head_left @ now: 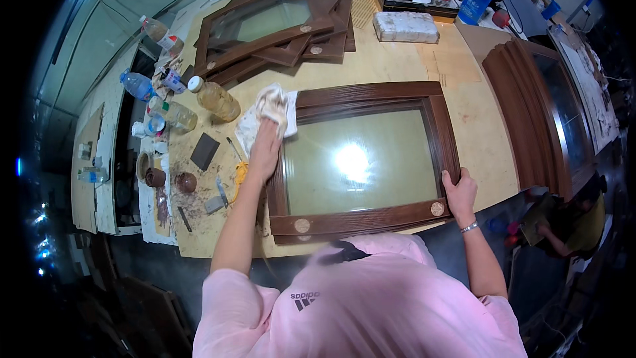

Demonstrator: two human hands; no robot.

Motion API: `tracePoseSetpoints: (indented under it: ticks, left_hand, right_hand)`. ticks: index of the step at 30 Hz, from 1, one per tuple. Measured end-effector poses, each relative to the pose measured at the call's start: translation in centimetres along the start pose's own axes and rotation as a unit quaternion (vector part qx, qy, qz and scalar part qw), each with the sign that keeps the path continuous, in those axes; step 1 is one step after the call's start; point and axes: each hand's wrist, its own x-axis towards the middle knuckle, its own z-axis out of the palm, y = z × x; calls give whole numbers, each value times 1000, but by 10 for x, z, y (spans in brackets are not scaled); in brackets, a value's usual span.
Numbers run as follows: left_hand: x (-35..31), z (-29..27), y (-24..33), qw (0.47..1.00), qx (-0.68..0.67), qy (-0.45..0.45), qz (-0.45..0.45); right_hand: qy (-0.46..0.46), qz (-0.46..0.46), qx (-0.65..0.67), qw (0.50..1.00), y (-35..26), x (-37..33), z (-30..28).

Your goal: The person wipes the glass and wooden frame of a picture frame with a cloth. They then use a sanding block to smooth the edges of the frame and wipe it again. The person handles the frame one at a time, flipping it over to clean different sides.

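Head view: a brown wooden frame point(371, 159) with a glass pane lies flat near the front edge of the bench point(464, 113), its long axis running left to right. The left hand point(266, 149) presses a white rag point(268, 109) onto the frame's far-left corner, palm down, fingers closed over the cloth. The right hand point(460, 192) grips the frame's near-right corner, fingers wrapped on the rail. The rest of the frame stretches rightward from the rag hand. Bottles point(215, 98) stand toward the bench's left edge.
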Motion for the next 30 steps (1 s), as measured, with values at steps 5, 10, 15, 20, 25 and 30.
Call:
tracePoseSetpoints:
  ticks: [5,10,15,20,25,30]
  left_hand:
    - [-127,-27,51,1000,-19,4,6]
    - [-149,-80,58,810,-426,196,-351]
    - [-113,-111,103,777,-512,236,-280]
    - [-133,-27,181,943,64,-282,163]
    - [-157,-25,148,954,106,-251,128]
    - [-160,-5,157,953,135,-243,121]
  right_hand:
    - [1,11,3,1000,-4,-2,-2]
    - [2,4,-1,1000,-3,-1,1]
    - [6,1,1,1000,-4,0,0]
    - [-12,20,-24,999,-2,1,0]
    - [-2,9,-7,1000,0,0,-1]
    - [-7,20,-4,1000,-3,-1,0]
